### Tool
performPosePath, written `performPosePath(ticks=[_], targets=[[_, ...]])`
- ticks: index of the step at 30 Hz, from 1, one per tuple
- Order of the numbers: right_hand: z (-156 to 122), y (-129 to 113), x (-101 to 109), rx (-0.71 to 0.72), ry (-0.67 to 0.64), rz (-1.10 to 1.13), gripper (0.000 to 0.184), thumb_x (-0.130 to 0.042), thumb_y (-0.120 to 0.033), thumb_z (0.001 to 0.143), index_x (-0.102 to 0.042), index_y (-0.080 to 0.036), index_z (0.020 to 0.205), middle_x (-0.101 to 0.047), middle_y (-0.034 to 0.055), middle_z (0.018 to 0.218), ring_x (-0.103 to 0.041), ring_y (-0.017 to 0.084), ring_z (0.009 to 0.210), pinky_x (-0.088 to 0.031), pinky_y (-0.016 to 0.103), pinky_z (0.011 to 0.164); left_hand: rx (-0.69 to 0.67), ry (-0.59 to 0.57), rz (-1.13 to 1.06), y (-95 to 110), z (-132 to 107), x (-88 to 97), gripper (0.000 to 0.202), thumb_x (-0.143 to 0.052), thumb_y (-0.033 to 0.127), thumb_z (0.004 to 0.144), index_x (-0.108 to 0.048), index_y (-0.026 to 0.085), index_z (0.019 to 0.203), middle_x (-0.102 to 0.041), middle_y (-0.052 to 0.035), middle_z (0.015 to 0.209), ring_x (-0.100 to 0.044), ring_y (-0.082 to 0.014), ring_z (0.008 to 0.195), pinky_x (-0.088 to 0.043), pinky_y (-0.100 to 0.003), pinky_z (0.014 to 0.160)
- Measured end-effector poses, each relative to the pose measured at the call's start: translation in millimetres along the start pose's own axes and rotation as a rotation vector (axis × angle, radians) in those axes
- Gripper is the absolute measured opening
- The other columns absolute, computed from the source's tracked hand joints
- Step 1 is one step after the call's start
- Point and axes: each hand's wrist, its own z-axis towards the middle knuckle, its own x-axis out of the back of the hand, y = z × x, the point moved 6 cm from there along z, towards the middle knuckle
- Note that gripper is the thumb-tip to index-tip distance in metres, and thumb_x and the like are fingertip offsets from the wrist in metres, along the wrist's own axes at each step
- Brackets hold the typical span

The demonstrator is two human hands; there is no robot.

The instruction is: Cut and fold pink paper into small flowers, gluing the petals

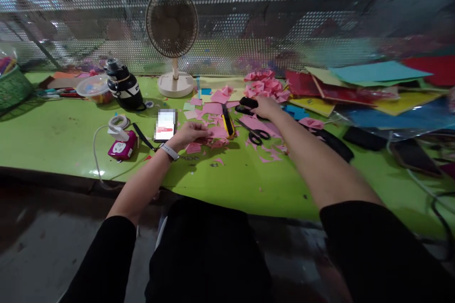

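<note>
- Scraps (213, 108) of pink paper, partly hidden by left hand (192, 134); fingers bent, hold impossible to tell.
- Right hand (266, 107) closed around black object (248, 102), perhaps a stapler; fingertips obscured.
- Green table (227, 182) beneath scraps; perforated screen (234, 28) behind.

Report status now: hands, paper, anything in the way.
Left hand at pink paper scraps; right hand on black tool. Both grips unclear. Scissors and yellow-black cutter lying between hands.
</note>
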Motion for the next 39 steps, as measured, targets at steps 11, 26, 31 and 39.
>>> performPosePath(ticks=[11,26,31,39], targets=[[-18.4,-39.8,37.3,0.0,0.037,-0.121,0.05,-0.075,-0.029,0.078,-0.063,-0.016,0.125,-0.071,0.0175,0.112,-0.065,0.039,0.105,-0.049,0.047,0.088,0.126,0.088,-0.006,1.6,-6.3,5.7,0.009,-0.073,0.004,0.083,-0.069,0.007,0.075,-0.075,-0.0082,0.071,-0.072,-0.0105,0.064,-0.061,-0.022,0.072],[-175.8,-103.7,2.9,0.298,-0.378,-0.008,0.02,-0.068,-0.031,0.083,-0.069,-0.025,0.102,-0.074,0.0101,0.104,-0.068,0.032,0.096,-0.05,0.041,0.081,0.097,0.102,0.036,3.0,-2.7,-7.0,0.015,-0.076,0.005,0.08,-0.067,0.008,0.068,-0.073,-0.0069,0.066,-0.071,-0.0103,0.06,-0.059,-0.021,0.067],[-176.6,-103.5,1.6,0.321,-0.344,-0.036,0.017,-0.065,-0.03,0.087,-0.069,-0.025,0.102,-0.072,0.0109,0.105,-0.067,0.032,0.097,-0.052,0.045,0.085,0.114,0.066,0.062,-0.2,-8.4,-17.6,0.013,-0.079,0.007,0.078,-0.068,0.008,0.07,-0.075,-0.0088,0.07,-0.071,-0.0104,0.062,-0.059,-0.022,0.069],[-176.1,-107.1,10.2,0.26,-0.32,-0.07,0.046,-0.069,-0.052,0.082,-0.07,-0.023,0.118,-0.071,0.0143,0.117,-0.066,0.037,0.106,-0.052,0.051,0.092,0.127,0.105,0.013,-24.9,-23.2,-26.2,0.019,-0.082,0.007,0.074,-0.067,0.012,0.064,-0.074,-0.0046,0.069,-0.07,-0.0102,0.062,-0.06,-0.026,0.073]])
